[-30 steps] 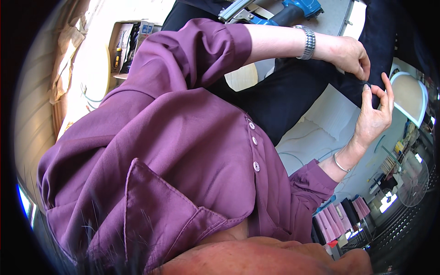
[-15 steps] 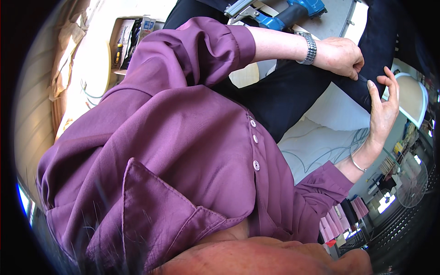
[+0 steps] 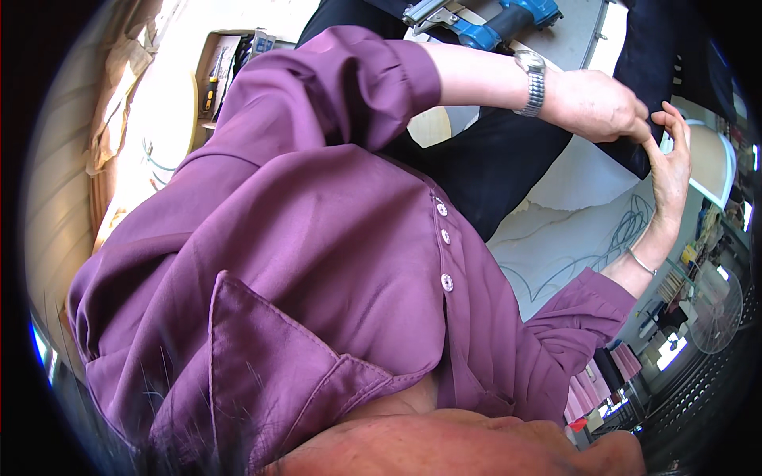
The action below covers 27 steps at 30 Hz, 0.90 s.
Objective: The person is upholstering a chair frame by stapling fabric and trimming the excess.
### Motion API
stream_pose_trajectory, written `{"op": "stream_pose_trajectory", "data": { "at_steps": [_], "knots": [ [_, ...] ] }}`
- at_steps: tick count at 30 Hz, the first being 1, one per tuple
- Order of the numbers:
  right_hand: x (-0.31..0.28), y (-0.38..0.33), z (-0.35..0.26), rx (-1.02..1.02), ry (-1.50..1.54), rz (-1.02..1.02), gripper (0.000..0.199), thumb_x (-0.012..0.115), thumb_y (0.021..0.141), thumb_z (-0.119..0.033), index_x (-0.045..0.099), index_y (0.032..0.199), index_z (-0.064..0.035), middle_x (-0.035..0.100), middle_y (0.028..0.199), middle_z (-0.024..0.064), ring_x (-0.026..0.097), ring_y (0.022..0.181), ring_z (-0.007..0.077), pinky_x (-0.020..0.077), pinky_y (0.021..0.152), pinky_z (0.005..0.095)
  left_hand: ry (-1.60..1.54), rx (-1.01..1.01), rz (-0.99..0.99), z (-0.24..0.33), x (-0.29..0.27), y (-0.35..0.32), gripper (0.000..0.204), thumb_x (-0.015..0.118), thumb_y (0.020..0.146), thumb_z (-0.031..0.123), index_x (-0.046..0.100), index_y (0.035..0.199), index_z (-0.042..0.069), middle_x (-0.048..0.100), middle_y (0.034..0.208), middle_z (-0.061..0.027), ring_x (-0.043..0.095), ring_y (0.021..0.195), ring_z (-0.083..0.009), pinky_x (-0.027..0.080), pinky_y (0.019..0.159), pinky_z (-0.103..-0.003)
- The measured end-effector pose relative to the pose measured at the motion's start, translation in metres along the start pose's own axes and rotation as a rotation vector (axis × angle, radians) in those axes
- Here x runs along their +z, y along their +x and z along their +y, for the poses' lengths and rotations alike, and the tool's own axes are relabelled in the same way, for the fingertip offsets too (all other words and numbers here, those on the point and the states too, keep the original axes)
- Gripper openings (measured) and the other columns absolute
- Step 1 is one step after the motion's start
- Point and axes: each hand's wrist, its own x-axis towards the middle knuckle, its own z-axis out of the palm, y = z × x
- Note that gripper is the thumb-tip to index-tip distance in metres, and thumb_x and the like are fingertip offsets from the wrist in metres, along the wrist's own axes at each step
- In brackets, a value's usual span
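Head view shows dark, softly creased fabric.

The one view comes from a wide fisheye camera, which is worn on the person's head and faces downward. It stands very near to the purple shirt, which fills the middle; the left hand and the right hand are farther from it, toward the upper right

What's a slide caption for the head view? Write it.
Left hand and right hand close together over dark trousers, a blue tool nearby.
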Motion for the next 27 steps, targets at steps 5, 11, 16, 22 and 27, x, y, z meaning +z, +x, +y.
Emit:
{"op": "stream_pose_trajectory", "data": {
  "at_steps": [5,11,16,22,27],
  "knots": [
    [-0.003,0.01,-0.005,0.004,0.015,-0.023,0.027,0.079,0.081,-0.015,0.066,0.101,-0.0027,0.057,0.138,0.0109,0.055,0.123,0.0255,0.0406,0.109,0.0372,0.406,-0.149,0.09,-0.042,-0.017,-0.015,0.024,0.067,0.083,0.008,0.073,0.106,0.011,0.071,0.102,-0.0094,0.071,0.097,-0.0276,0.06,0.078,-0.039],
    [0.002,0.01,0.012,-0.063,-0.036,-0.037,0.026,0.078,0.081,-0.014,0.064,0.098,-0.0018,0.056,0.136,0.0122,0.055,0.122,0.0264,0.0406,0.108,0.0382,0.568,-0.234,0.159,-0.059,-0.052,-0.082,0.048,0.078,0.078,0.02,0.059,0.117,-0.001,0.067,0.077,-0.0155,0.069,0.07,-0.0291,0.057,0.066,-0.038],
    [0.006,0.013,0.002,-0.077,-0.12,-0.01,0.03,0.079,0.081,-0.015,0.062,0.1,-0.0007,0.057,0.133,0.0144,0.056,0.124,0.0281,0.043,0.105,0.0373,0.653,-0.67,-0.087,-0.057,-0.051,-0.072,0.043,0.081,0.079,0.025,0.06,0.11,0.004,0.071,0.077,-0.017,0.074,0.078,-0.0315,0.059,0.067,-0.043],
    [0.01,0.019,0.003,-0.061,-0.025,-0.008,0.029,0.08,0.08,-0.014,0.063,0.1,-0.0006,0.055,0.137,0.0132,0.056,0.125,0.0275,0.0426,0.107,0.038,0.396,-0.656,-0.035,-0.06,-0.082,-0.069,0.042,0.074,0.075,0.009,0.056,0.112,-0.002,0.07,0.086,-0.026,0.071,0.08,-0.0418,0.058,0.07,-0.046],
    [0.01,0.019,0.013,-0.048,0.02,-0.01,0.028,0.08,0.079,-0.013,0.064,0.099,-0.0006,0.056,0.136,0.0128,0.056,0.125,0.0265,0.0416,0.109,0.0381,-0.803,-0.838,0.245,0.017,-0.149,-0.032,0.059,0.069,0.085,0.011,0.047,0.137,-0.005,0.064,0.079,-0.005,0.061,0.059,-0.0128,0.052,0.055,-0.025]
  ]
}}
